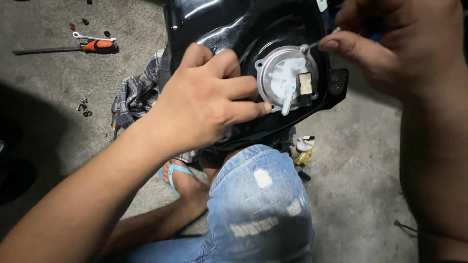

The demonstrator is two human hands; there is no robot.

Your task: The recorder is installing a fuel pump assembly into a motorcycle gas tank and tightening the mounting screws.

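A glossy black metal fuel tank (229, 24) lies upside down across the person's knee in torn blue jeans (261, 204), far centre in the scene. On its underside sits a round silver flange with a white plastic pump unit (286, 78) and a small black block bearing a pale rectangular label (305, 85). Under the tank lies a checked cloth (139, 92) on the grey concrete floor (360, 160). Far left lie an orange-handled screwdriver (95, 46), a small spanner (90, 37) and loose screws (84, 107). The left hand (204, 100) presses flat on the tank, fingers released and spread, touching the flange's edge. The right hand (390, 44) pinches a thin metal tool (319, 43) at the flange's far rim.
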